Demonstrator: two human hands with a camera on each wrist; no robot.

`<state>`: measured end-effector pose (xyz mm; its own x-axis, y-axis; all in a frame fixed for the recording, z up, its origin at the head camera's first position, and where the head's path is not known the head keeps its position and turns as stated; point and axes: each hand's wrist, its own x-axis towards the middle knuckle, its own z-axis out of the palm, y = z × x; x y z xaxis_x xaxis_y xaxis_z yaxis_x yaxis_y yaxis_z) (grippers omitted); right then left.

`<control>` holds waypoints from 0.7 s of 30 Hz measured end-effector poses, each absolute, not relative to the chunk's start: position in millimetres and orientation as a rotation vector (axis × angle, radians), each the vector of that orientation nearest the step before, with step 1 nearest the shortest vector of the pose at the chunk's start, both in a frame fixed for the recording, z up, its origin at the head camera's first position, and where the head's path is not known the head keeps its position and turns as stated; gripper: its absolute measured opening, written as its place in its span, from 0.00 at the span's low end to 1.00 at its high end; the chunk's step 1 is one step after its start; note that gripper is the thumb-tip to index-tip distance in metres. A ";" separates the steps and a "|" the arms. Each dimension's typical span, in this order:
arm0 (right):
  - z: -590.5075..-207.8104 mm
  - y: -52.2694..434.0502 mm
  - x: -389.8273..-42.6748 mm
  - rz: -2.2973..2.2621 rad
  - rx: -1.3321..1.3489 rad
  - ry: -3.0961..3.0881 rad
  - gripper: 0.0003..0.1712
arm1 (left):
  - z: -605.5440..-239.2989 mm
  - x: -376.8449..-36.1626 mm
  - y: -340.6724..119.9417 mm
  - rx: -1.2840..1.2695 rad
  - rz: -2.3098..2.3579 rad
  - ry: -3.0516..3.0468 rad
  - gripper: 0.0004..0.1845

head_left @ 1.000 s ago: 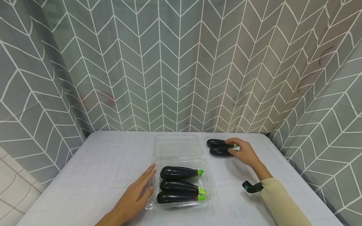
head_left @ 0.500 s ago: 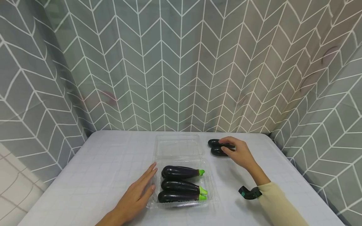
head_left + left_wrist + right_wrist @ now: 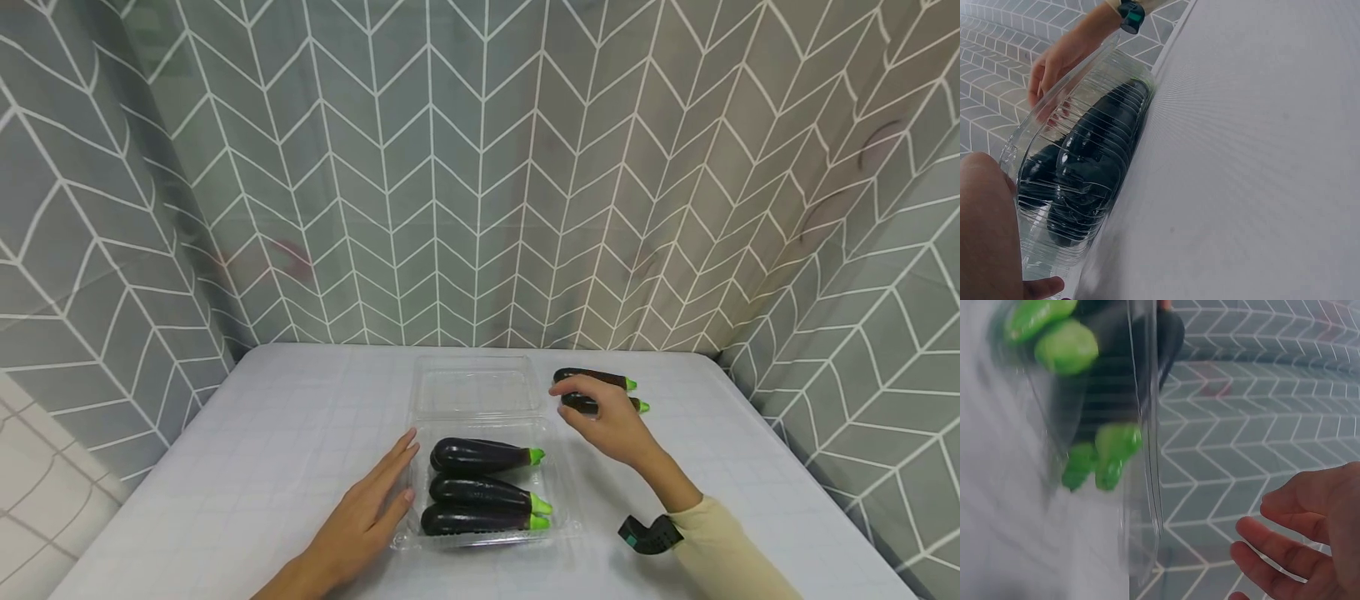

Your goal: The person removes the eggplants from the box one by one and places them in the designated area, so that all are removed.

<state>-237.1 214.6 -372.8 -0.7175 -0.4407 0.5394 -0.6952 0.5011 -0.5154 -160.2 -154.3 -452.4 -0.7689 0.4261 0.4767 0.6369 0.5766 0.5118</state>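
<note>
A clear plastic clamshell box (image 3: pixel 558 492) stands open on the white table, its lid (image 3: pixel 476 387) lying flat behind it. Three dark purple eggplants with green stems (image 3: pixel 480 455) (image 3: pixel 480 492) (image 3: pixel 472 520) lie side by side inside. My left hand (image 3: pixel 386 483) rests flat on the table with straight fingers against the box's left wall (image 3: pixel 1079 181). Two more eggplants (image 3: pixel 592 378) (image 3: pixel 637 407) lie on the table right of the lid. My right hand (image 3: pixel 588 414) hovers over their left ends, fingers loosely spread and empty in the right wrist view (image 3: pixel 1297 544).
The white table (image 3: pixel 285 433) is closed in by grey chevron-patterned curtains (image 3: pixel 480 167) at the back and both sides. A black and teal band (image 3: pixel 645 533) sits on my right wrist. The box's ribbed wall and green stems (image 3: pixel 1066 347) fill the right wrist view.
My right hand has slid left from the stem ends of the two loose eggplants to their dark ends, uncovering the green stems. The left hand and the box have stayed put.
</note>
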 end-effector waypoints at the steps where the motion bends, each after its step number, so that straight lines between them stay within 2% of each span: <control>1: -373.1 212.5 -235.8 1.051 0.968 -2.405 0.14 | -452.4 -160.2 -154.2 -0.877 -0.993 -2.507 0.31; 13: -377.7 190.9 -225.5 1.009 1.046 -2.430 0.17 | -452.4 -161.4 -153.3 -0.851 -0.962 -2.542 0.31; 21: -382.3 181.4 -219.5 1.037 1.087 -2.467 0.16 | -452.6 -159.8 -154.2 -0.857 -0.986 -2.529 0.31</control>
